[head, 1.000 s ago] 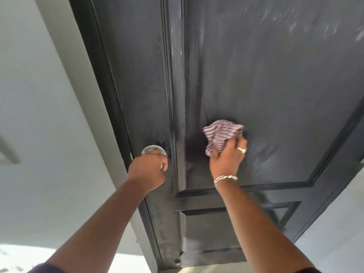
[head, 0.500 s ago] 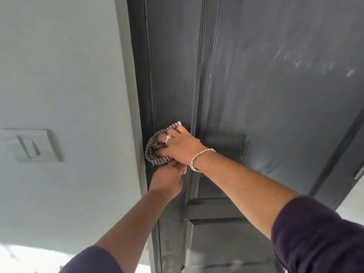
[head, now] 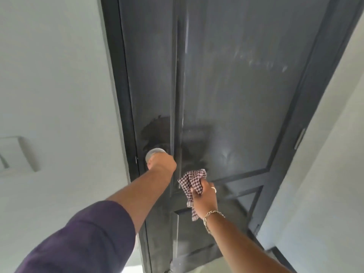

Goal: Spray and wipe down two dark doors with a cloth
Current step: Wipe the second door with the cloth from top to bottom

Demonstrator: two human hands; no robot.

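Note:
A dark panelled door (head: 236,85) fills the middle of the view, with wet darker patches around the knob and pale smears higher up. My left hand (head: 162,163) grips the round silver door knob (head: 154,153) near the door's left edge. My right hand (head: 204,196) holds a bunched checked cloth (head: 192,182) against the door, just right of and below the knob, at the bottom of the large upper panel. No spray bottle is in view.
A pale wall lies left of the door frame, with a light switch plate (head: 13,154) on it. Another pale wall (head: 325,174) stands at the right. A hinge (head: 299,138) shows on the door's right edge.
My right hand has carried the cloth from the door's left edge above the knob to the right and down, onto the panel's lower part. My left hand has stayed at the knob.

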